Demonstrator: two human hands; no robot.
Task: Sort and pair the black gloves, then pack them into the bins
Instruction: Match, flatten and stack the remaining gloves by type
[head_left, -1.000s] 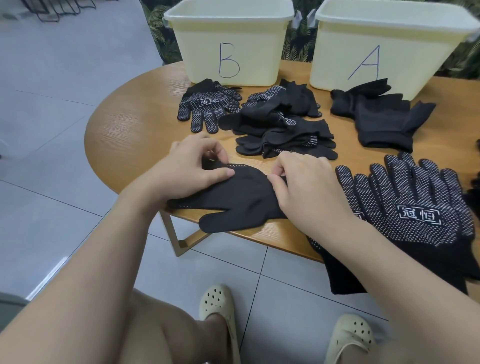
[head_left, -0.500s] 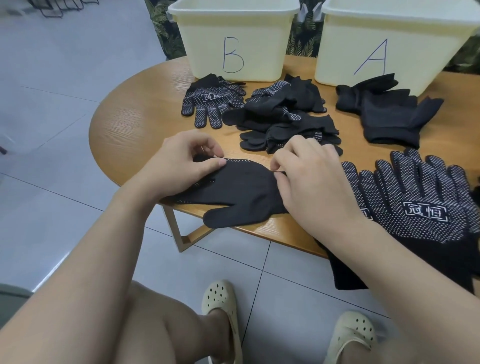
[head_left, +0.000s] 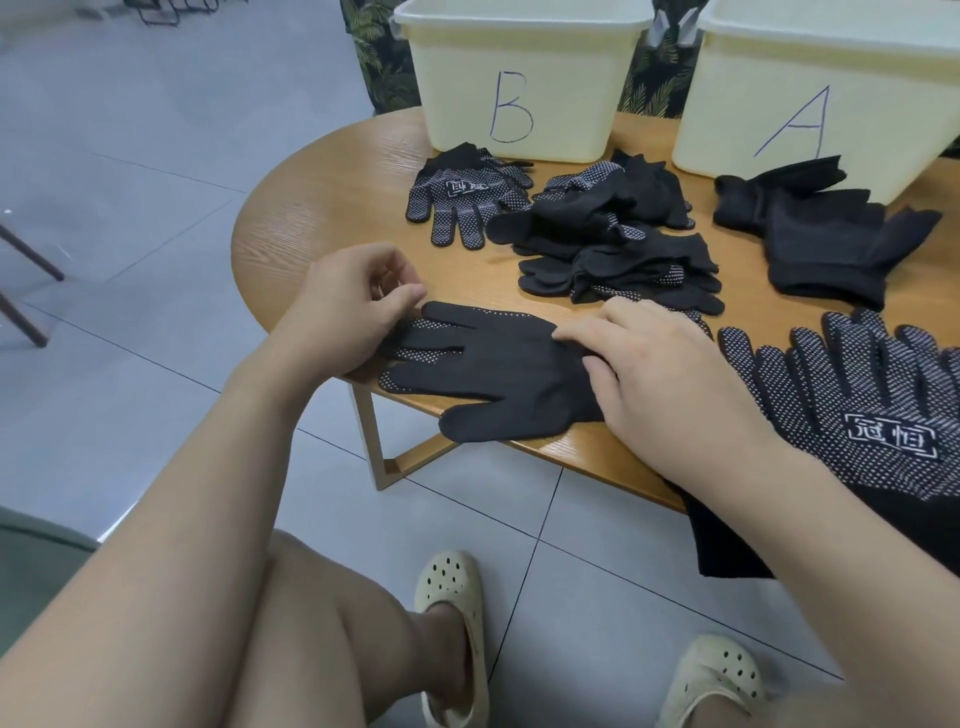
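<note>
Wooden table (head_left: 332, 208): glove (head_left: 493, 364) flat between both hands.

The right hand (head_left: 670, 374) has flattened onto the black glove (head_left: 488, 369), whose fingers now lie uncovered.

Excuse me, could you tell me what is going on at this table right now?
A person is sorting black gloves on a round wooden table. Both hands work on the glove at the near edge: the left hand is at its fingertips, and the right hand lies flat on its cuff end. An unsorted pile sits mid-table, with dotted gloves before bin B and plain gloves before bin A. The bins' insides are out of view.
</note>
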